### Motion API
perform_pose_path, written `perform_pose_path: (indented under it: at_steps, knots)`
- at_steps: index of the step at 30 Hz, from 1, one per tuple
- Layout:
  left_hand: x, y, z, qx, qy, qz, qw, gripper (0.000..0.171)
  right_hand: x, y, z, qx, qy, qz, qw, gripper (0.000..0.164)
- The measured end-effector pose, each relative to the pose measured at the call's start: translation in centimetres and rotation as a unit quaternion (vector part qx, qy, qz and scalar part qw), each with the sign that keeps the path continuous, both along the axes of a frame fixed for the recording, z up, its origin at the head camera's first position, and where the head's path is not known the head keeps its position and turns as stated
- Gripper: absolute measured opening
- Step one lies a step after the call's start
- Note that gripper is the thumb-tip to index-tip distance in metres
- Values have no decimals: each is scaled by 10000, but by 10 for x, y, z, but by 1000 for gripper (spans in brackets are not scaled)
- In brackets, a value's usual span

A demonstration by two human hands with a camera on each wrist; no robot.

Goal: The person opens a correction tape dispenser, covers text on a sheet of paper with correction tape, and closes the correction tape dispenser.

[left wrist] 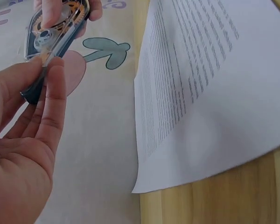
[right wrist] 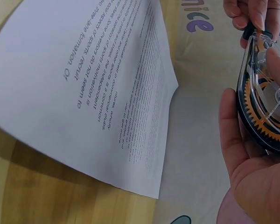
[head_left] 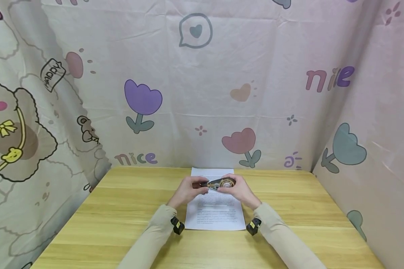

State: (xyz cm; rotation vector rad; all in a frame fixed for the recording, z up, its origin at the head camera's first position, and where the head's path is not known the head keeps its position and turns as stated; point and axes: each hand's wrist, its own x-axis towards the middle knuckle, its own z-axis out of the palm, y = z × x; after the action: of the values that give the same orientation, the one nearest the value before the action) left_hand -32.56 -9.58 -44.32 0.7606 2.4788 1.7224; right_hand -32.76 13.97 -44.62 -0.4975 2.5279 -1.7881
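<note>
A correction tape (head_left: 216,184) with a clear body, dark edges and orange gear wheels is held between both hands above a printed sheet of paper (head_left: 215,216). My left hand (head_left: 187,190) pinches its narrow dark end between thumb and fingers. The right hand (head_left: 241,191) grips the wide round end, thumb on the near face and fingers behind. In the right wrist view the toothed orange gear (right wrist: 259,122) shows through the clear casing. Whether the dark end is a separate cap I cannot tell.
The paper lies on a wooden table (head_left: 121,224), its top near the table's far edge. A patterned cloth (head_left: 188,89) hangs behind and along both sides. Small black cameras (head_left: 177,225) are strapped to the wrists over light sleeves.
</note>
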Motion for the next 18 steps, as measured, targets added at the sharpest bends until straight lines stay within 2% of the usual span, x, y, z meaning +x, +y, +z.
perform_pose_path:
  at_steps: [4, 11, 18]
  knots:
    - [0, 3, -1, 93, -6, -81, 9999, 30, 4, -2, 4, -50, -111, 76, 9999, 40]
    - [0, 5, 0, 264, -45, -90, 9996, 29, 18, -5, 25, -70, -114, 239, 9996, 36]
    - [0, 4, 2, 78, -131, 18, 9999, 27, 5, -5, 9, -66, -209, 70, 9997, 38]
